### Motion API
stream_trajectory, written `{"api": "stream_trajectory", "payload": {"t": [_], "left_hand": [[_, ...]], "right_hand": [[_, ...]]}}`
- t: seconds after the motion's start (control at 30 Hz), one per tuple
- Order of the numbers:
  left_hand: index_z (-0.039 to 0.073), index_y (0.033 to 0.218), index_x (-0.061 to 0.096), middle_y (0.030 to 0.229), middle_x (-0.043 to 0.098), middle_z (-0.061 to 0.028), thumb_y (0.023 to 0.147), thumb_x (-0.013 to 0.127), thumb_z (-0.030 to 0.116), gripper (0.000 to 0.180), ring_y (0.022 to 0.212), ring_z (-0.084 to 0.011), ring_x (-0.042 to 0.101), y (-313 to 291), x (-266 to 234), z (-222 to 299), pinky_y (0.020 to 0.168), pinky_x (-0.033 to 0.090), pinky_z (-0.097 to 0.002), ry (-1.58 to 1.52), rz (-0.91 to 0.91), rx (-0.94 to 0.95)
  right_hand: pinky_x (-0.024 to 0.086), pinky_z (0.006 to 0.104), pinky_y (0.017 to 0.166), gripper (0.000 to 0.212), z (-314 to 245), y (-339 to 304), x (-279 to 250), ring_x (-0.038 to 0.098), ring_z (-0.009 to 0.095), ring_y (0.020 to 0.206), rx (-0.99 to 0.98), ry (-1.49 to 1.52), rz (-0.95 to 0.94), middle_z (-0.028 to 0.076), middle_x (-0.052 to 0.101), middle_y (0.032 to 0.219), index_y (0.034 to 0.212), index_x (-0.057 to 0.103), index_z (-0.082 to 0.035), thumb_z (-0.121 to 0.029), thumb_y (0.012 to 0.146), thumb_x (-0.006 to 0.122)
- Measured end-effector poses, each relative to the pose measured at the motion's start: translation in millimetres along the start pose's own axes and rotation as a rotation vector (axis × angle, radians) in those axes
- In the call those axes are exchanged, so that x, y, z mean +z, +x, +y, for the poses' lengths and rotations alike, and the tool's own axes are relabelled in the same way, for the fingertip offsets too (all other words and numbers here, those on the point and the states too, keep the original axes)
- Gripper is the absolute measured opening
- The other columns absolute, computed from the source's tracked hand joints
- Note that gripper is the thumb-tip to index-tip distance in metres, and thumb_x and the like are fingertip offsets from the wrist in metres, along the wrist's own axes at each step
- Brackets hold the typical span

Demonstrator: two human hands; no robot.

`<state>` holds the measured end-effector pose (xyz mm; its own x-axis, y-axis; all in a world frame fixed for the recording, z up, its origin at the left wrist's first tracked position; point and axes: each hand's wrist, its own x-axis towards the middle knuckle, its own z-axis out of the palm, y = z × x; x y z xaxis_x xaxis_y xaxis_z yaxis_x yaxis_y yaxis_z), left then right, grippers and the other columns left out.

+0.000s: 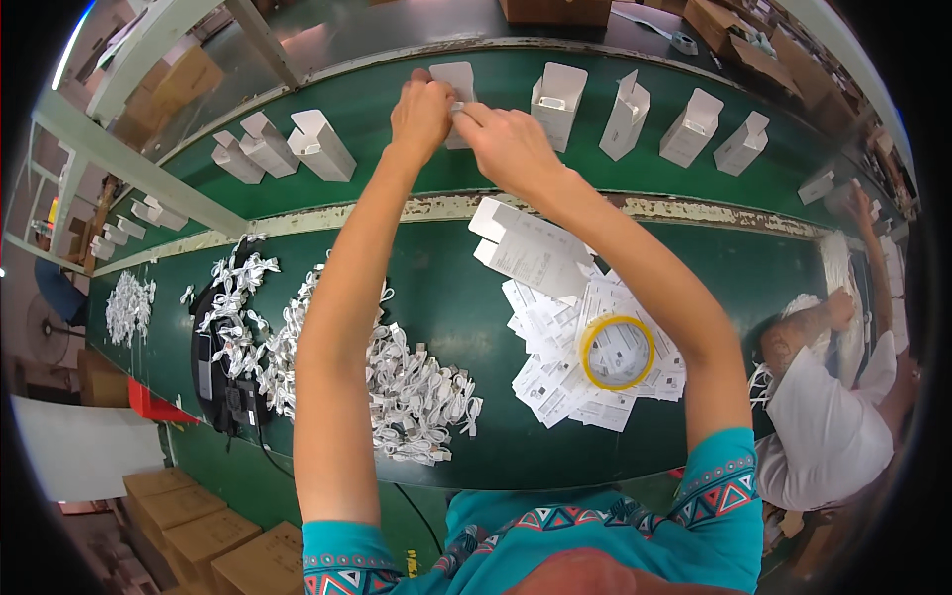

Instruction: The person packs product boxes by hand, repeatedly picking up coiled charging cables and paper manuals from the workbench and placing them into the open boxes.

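Both my arms reach forward to an upright white box (455, 81) with its top flap raised. My left hand (420, 121) is closed at the box's left side, fingers curled by its opening. At the opening's right, my right hand (508, 145) pinches something small and whitish, mostly hidden by the fingers. Much of the box's front is behind my hands. Nearer me, a pile of white cables (416, 402) lies under and beside my left forearm. Printed leaflets (550, 347) spread out by my right forearm, with a yellow tape roll (587, 359) on them and a flattened white box (531, 250) at their far edge.
More open white boxes (557, 104) stand along the green far surface (397, 198), on both sides. A chipped pale ledge (694, 210) separates it from my bench. A black bag (206, 367) lies left among cables. At right, a co-worker (828, 416) reaches forward. Cardboard cartons (198, 526) stand lower left.
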<state>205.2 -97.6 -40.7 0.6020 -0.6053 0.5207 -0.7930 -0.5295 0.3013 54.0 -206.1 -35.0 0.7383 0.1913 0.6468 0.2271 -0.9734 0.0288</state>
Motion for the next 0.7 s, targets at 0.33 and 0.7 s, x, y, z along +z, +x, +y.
{"api": "stream_trajectory", "payload": {"t": [0.33, 0.7], "left_hand": [[0.008, 0.101, 0.076, 0.124, 0.059, -0.0221, 0.091, 0.07, 0.018, 0.016, 0.103, -0.0438, 0.067, -2.4, -1.5, 0.5, 0.086, 0.057, -0.0521, 0.069, 0.011, -0.06], [0.011, 0.093, 0.076, 0.103, 0.064, -0.014, 0.084, 0.076, 0.028, 0.019, 0.098, -0.0351, 0.064, -13.6, -59.5, 19.4, 0.081, 0.054, -0.0463, 0.197, 0.312, 0.218]], "right_hand": [[0.048, 0.035, 0.062, 0.043, -92.4, -119.2, -287.8, 0.056, 0.021, 0.065, 0.154, 1.628, -0.451, 0.012, 0.059, 0.077, 0.14, 0.057, 0.01, -0.017, 0.106, 0.055], [0.045, 0.0274, 0.06, 0.004, -59.1, -226.3, -263.9, 0.062, 0.015, 0.069, 0.787, 0.628, -0.005, 0.007, 0.069, 0.081, 0.087, 0.074, -0.001, -0.004, 0.085, 0.072]]}}
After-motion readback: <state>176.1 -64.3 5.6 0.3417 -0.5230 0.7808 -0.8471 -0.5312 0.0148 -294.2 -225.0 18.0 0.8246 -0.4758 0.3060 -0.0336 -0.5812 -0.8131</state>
